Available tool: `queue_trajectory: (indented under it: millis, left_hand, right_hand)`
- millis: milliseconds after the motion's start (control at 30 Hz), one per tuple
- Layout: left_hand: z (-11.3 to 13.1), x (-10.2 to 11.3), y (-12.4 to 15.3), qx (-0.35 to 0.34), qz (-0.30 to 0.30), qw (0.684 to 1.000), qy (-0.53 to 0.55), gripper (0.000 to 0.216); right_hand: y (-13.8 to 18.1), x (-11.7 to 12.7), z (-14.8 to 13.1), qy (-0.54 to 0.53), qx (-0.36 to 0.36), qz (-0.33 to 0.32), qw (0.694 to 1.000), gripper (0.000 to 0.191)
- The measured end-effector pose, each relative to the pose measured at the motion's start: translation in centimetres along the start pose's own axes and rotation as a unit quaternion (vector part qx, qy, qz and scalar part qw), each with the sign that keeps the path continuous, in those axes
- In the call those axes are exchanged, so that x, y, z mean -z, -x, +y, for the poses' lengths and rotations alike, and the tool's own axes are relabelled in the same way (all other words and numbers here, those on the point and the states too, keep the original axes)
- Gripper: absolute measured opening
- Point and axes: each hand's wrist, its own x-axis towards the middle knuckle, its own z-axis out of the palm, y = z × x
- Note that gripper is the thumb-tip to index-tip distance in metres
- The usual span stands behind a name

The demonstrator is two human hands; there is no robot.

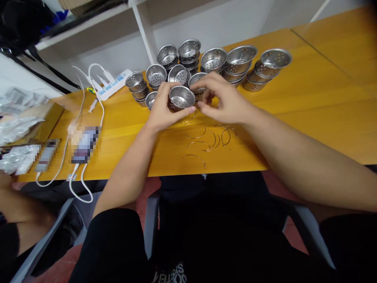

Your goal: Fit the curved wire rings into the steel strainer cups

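Observation:
My left hand point(160, 112) grips a small perforated steel strainer cup point(181, 97), held just above the yellow wooden table point(309, 106). My right hand point(222, 98) meets the cup's right rim, fingers pinched together; whether they hold a thin wire I cannot make out. Several curved wire handles point(210, 141) lie loose on the table just below both hands. Behind the hands stand several stacks of the same steel cups point(213, 61).
A white power strip point(113, 84) with white cables lies at the back left. Two blurred devices point(84, 144) and silvery plastic bags point(16, 159) sit at the left. Another person's arm point(8, 196) shows at the lower left. A white shelf frame rises behind.

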Motion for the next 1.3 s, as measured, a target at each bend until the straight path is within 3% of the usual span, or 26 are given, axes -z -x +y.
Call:
queue_trajectory:
  millis: [100,200,267,400,500,600,733,833,1000,1300]
  left_hand:
    - [0.4,2.2,-0.6,0.018,0.05,0.998,-0.023,0.103]
    - [0.5,3.2,-0.7,0.026,0.092,0.995,-0.04,0.093]
    - [0.4,2.9,-0.7,0.026,0.091,0.994,-0.045,0.093]
    - [0.1,1.3,-0.4,0.025,0.048,0.998,-0.03,0.1]
    - [0.8,0.7,-0.2,0.033,0.026,0.999,-0.014,0.106]
    - [3.1,1.0,-0.2,0.082,0.005,0.996,-0.043,0.104]
    - [6.9,1.6,-0.2,0.156,-0.063,0.984,-0.066,0.078]
    - [8.3,2.0,-0.4,0.179,-0.112,0.975,-0.068,0.063]
    - [8.2,2.4,-0.5,0.214,-0.177,0.953,-0.117,0.06]
    - [7.7,1.3,-0.6,0.174,-0.232,0.941,-0.173,0.057]
  right_hand:
    - [-0.1,0.5,0.1,0.013,0.016,-0.002,1.0,0.033]
    - [0.0,0.3,-0.1,0.022,-0.006,-0.104,0.994,0.023]
    - [0.2,-0.4,0.0,0.029,-0.01,-0.173,0.984,0.03]
    - [0.7,-2.5,0.6,0.056,0.026,-0.236,0.97,0.048]
    - [0.8,-3.2,1.0,0.088,0.041,-0.257,0.961,0.039]
    - [0.6,-2.4,0.7,0.076,0.037,-0.279,0.957,0.032]
    - [0.0,0.0,-0.6,0.015,-0.004,-0.347,0.938,0.03]
    - [-0.3,1.0,-1.3,0.016,-0.048,-0.38,0.924,0.018]
    - [-0.4,1.2,-1.5,0.045,-0.112,-0.393,0.912,0.009]
    - [-0.5,2.0,-1.7,0.092,-0.181,-0.398,0.895,0.011]
